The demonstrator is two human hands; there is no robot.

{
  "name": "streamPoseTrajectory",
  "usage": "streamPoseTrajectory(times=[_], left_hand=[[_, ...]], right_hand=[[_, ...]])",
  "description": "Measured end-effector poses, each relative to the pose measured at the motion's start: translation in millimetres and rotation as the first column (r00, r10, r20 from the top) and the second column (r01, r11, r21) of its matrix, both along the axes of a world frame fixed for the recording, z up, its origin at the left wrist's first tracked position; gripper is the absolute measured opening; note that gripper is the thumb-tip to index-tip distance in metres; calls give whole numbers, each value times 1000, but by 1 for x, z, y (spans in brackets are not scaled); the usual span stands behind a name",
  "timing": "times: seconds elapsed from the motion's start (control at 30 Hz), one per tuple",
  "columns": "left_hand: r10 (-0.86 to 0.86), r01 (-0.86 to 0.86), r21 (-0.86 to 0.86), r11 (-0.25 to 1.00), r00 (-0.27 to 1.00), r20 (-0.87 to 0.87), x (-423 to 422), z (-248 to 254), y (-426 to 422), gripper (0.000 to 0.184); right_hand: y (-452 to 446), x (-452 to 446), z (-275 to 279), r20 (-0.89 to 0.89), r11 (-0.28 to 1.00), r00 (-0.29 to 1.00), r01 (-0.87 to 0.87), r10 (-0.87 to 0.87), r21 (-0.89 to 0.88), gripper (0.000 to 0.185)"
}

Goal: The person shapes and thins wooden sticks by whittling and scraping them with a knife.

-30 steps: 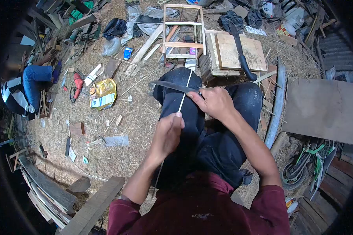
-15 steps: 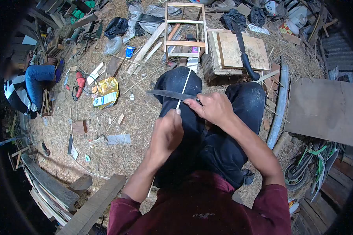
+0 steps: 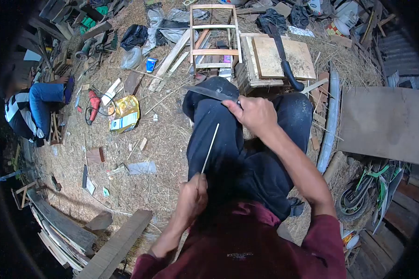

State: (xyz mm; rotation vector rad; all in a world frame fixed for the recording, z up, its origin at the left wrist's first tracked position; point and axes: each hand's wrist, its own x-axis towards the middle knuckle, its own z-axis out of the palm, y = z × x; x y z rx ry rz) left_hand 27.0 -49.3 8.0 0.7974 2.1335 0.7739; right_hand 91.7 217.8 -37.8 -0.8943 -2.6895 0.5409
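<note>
The person sits with knees apart, both hands in front of the body. The left hand (image 3: 193, 195) is closed around the lower part of a thin pale stick (image 3: 211, 148), low over the left thigh. The stick slants up and away from the fist along the thigh, its far tip bare and apart from the knife. The right hand (image 3: 257, 114) is wrapped around the handle of the knife (image 3: 208, 94), between the knees; the blade points left across the left knee (image 3: 217, 86), and whether it touches the cloth one cannot tell.

Beyond the knees, a machete (image 3: 284, 58) lies over a board (image 3: 270, 63), its black handle reaching past the near edge. Just left of that board stands a slatted wooden frame (image 3: 215, 52). On the littered ground to the left are a blue cup (image 3: 151, 65), a red power tool (image 3: 94, 104) and, near it, a gold bag (image 3: 127, 111). At the far left sits another person (image 3: 42, 95) in jeans.
</note>
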Motion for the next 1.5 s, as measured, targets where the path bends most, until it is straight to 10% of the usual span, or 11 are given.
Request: streamPoseTrajectory(times=[0.17, 0.37, 0.57, 0.87, 0.97, 1.13, 1.5], left_hand=[[16, -33, 151, 988, 993, 117, -20, -1, 24, 33], [-12, 52, 186, 981, 977, -211, -42, -5, 81, 31], [-36, 30, -31, 999, 975, -219, -26, -2, 65, 28], [36, -36, 1, 999, 998, 56, 9, 2, -1, 32], [-27, -10, 293, 956, 992, 124, -15, -16, 19, 37], [58, -141, 146, 979, 883, 465, -51, -13, 76, 46], [109, -158, 92, 983, 911, 397, -11, -8, 17, 46]], right_hand=[[-5, 4, 6, -88, 984, 993, -94, 81, -150, 66], [-18, 8, -5, -59, 976, 978, -204, 200, -73, 65], [-19, 13, -9, -35, 986, 987, -152, 155, 72, 65], [-9, 14, -2, -10, 997, 997, -76, 76, 17, 65], [-13, 14, -5, -67, 978, 976, -207, 205, -29, 64], [-19, 11, 1, -42, 962, 963, -268, 266, -50, 64], [-9, 12, -10, -75, 990, 993, -80, 89, 117, 65]])
